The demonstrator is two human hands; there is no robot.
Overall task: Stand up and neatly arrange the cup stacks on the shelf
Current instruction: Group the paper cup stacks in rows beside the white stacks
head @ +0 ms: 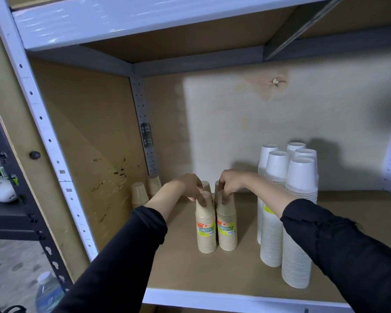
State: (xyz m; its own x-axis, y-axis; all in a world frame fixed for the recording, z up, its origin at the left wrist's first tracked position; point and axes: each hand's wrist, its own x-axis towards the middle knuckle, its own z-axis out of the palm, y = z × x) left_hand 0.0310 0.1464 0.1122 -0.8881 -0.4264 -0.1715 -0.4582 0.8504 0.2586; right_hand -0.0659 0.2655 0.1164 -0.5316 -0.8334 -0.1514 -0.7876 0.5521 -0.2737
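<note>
Cup stacks, the left tan stack [205, 224] and the right tan stack [226, 223], stand upright and touching on the shelf [212, 274]. Hazard: each is held only at its top cup, so a sideways push would likely tip one, or knock it into the tall white stacks [298, 222] nearby. Each tan stack sits directly beneath its grip; the left grip [187, 186] curls partly closed over the left top, the right grip [230, 182] likewise over the right.
</note>
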